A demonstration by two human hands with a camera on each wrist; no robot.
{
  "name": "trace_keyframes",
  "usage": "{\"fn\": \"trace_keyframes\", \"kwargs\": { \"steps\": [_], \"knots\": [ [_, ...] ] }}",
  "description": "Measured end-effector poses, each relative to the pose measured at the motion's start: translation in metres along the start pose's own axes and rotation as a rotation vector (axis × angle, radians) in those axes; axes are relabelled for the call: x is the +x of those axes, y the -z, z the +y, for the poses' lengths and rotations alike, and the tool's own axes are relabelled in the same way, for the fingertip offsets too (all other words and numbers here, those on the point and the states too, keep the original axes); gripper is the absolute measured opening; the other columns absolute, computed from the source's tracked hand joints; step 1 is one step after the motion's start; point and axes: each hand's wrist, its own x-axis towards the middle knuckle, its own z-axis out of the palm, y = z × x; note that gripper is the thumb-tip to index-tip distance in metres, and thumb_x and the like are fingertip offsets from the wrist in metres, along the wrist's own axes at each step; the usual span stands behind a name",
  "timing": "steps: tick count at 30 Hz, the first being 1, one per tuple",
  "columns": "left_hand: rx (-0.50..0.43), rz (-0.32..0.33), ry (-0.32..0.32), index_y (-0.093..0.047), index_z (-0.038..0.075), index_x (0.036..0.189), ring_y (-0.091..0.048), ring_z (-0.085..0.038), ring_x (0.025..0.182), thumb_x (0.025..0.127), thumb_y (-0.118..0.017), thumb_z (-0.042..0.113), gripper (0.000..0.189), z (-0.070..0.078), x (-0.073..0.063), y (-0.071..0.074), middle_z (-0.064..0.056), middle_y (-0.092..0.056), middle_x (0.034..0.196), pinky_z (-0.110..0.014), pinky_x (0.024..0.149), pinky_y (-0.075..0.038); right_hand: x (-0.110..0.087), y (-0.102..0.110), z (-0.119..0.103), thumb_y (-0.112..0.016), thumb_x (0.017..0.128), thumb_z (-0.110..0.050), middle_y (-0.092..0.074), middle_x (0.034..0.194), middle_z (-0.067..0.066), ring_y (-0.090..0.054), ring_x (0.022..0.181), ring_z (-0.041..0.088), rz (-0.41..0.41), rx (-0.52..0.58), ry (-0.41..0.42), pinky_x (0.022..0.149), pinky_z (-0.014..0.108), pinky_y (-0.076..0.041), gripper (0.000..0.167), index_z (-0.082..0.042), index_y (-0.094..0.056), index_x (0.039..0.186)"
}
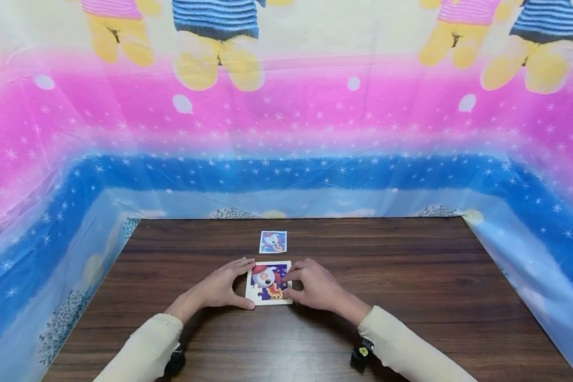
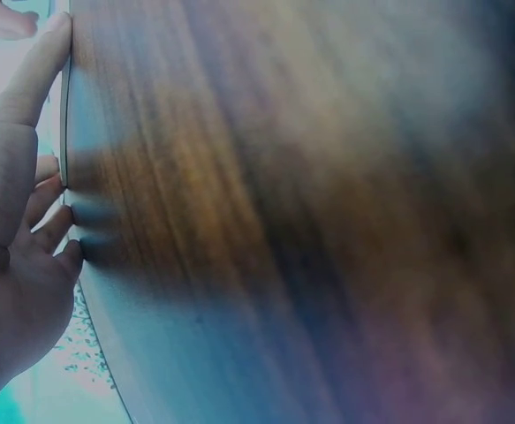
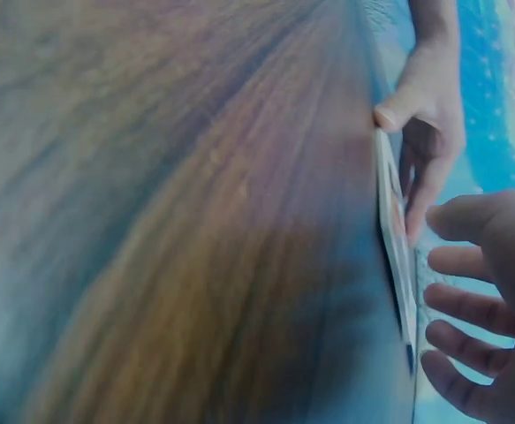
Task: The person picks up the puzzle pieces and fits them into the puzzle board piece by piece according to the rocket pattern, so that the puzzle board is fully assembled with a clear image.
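A small jigsaw puzzle [image 1: 269, 277] in a white frame lies flat on the table, showing a rocket with orange flames on purple. A bare white patch shows at its lower left. My left hand [image 1: 218, 285] holds the frame's left side, thumb at the near corner and fingers at the far one. The left wrist view shows that thumb [image 2: 41, 75] along the edge. My right hand [image 1: 319, 286] is at the puzzle's right side, its fingertips over the picture. In the right wrist view its fingers [image 3: 469, 305] are spread, with nothing visible between them; whether they touch the pieces I cannot tell.
A picture card [image 1: 273, 242] with a similar rocket lies just beyond the puzzle. The dark wooden table [image 1: 410, 265] ends at a printed cloth [image 1: 286, 175] hung along the back and both sides.
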Motion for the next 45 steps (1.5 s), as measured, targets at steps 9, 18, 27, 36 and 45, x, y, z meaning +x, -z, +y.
{"fn": "trace_keyframes", "kwargs": {
  "steps": [9,18,27,36,45],
  "knots": [
    [0.002,0.002,0.0,-0.039,0.012,0.159,-0.023,-0.031,0.155,0.076,-0.085,0.059,0.106,0.001,-0.001,0.0,-0.005,-0.032,0.166,-0.057,0.119,-0.03,-0.032,0.022,0.024,-0.069,0.098,-0.039,-0.07,0.12,-0.005,-0.063,0.111,0.011,0.034,0.188,-0.044,0.092,0.038,-0.055,0.036,-0.018,-0.075,0.127],
    [-0.001,0.0,0.001,-0.039,0.012,0.159,-0.023,-0.031,0.155,0.076,-0.085,0.059,0.106,0.001,0.0,0.0,-0.005,-0.031,0.166,-0.058,0.119,-0.03,-0.077,0.044,0.049,-0.071,0.097,-0.039,-0.071,0.116,-0.005,-0.066,0.102,0.015,0.127,0.213,-0.036,0.073,0.036,-0.056,0.035,-0.017,-0.075,0.125],
    [0.0,0.006,-0.006,-0.039,0.012,0.159,-0.023,-0.031,0.155,0.076,-0.085,0.06,0.106,0.0,0.0,-0.001,-0.005,-0.032,0.166,-0.058,0.119,-0.03,-0.121,0.054,0.066,-0.073,0.095,-0.041,-0.071,0.115,-0.008,-0.066,0.106,0.014,0.138,0.137,-0.086,0.081,0.043,-0.057,0.035,-0.019,-0.077,0.122],
    [0.0,0.005,-0.004,-0.039,0.012,0.159,-0.022,-0.03,0.155,0.076,-0.085,0.06,0.107,0.0,0.001,-0.001,-0.004,-0.031,0.167,-0.057,0.119,-0.03,-0.149,0.054,0.077,-0.076,0.093,-0.041,-0.069,0.114,-0.016,-0.064,0.105,0.009,0.107,0.107,-0.13,0.083,0.041,-0.057,0.032,-0.023,-0.077,0.12],
    [-0.004,0.005,-0.002,-0.039,0.012,0.159,-0.022,-0.031,0.155,0.076,-0.085,0.059,0.105,0.0,0.0,-0.001,-0.004,-0.031,0.166,-0.058,0.119,-0.029,-0.165,0.047,0.085,-0.076,0.09,-0.05,-0.068,0.113,-0.017,-0.063,0.103,0.008,0.04,0.088,-0.182,0.082,0.039,-0.056,0.033,-0.032,-0.077,0.117]
  ]
}}
